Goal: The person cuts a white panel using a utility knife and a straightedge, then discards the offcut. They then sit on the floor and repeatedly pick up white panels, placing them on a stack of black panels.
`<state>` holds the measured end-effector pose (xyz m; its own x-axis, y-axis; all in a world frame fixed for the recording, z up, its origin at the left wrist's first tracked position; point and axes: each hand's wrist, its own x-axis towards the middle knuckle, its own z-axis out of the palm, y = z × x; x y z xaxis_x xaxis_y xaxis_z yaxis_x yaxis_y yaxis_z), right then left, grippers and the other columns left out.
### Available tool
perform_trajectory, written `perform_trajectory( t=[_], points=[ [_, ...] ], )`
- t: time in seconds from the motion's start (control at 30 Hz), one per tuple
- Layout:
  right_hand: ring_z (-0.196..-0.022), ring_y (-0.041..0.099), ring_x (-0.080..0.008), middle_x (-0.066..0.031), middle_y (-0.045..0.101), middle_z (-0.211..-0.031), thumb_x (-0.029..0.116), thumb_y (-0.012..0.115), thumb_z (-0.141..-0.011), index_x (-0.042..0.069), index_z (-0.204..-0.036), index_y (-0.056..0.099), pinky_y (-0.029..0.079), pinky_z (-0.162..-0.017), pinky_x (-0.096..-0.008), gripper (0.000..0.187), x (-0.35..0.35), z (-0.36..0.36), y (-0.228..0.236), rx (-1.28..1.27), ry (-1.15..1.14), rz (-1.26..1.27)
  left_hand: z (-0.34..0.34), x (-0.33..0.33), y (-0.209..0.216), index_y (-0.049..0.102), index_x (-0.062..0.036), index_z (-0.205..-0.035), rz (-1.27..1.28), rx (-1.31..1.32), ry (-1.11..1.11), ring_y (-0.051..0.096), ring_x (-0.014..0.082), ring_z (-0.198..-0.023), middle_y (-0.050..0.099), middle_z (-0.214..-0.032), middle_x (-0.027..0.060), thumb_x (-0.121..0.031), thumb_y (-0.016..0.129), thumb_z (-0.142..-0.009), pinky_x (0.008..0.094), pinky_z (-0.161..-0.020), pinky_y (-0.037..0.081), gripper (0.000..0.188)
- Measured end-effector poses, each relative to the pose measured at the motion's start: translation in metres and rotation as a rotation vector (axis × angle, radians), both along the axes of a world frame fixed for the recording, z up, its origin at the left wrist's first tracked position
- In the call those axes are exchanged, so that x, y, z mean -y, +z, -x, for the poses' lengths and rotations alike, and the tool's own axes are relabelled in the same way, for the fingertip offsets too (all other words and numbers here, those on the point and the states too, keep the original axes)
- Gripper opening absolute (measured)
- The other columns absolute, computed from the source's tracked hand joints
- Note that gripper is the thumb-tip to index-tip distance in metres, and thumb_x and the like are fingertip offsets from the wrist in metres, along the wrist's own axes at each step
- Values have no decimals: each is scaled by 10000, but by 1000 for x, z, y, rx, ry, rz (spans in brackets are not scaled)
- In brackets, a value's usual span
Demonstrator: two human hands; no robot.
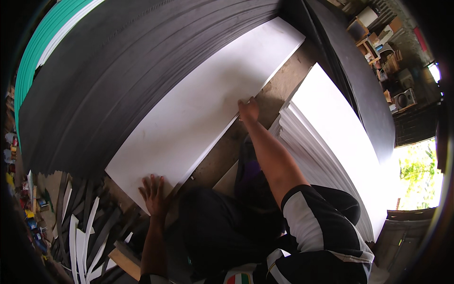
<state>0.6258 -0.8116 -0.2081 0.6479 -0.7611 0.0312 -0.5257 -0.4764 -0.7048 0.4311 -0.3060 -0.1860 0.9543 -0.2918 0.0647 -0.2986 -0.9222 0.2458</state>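
A long white sheet lies in front of me, running from the lower left to the upper right, with at least one more layer showing along its near edge. On its near left corner my left hand rests flat, fingers spread. My right hand is closed around the near long edge, right of the sheet's middle, with the thumb on top and the other fingers mostly hidden. Along the far side of the sheet stands a tall stack of dark grey sheets.
To my right leans a stack of white sheets, with large black sheets behind it. Cut-off strips, black and white, pile up at lower left beside a wooden block. Green sheets edge the far left. Cluttered shelves stand upper right.
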Motion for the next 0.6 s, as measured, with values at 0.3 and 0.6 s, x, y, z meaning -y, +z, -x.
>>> perform_trajectory(
  t=[0.3,0.6],
  points=[
    [-901,750,-370,-239,737,-1130,408,734,-893,-40,-1349,568,618,-816,-454,660,-24,30,43,-386,377,41,-25,11,47,628,-230,-1420,-83,-214,3,441,426,-1460,512,-1575,122,-617,723,-885,769,-1152,249,666],
    [-1258,626,-366,-179,688,-1289,336,761,-885,99,-1360,649,530,-1031,-478,543,-22,187,230,-25,639,228,-64,199,160,702,-82,-1288,257,-186,-383,595,358,-1302,669,-1364,159,-445,738,-923,585,-1087,432,516]
  ],
)
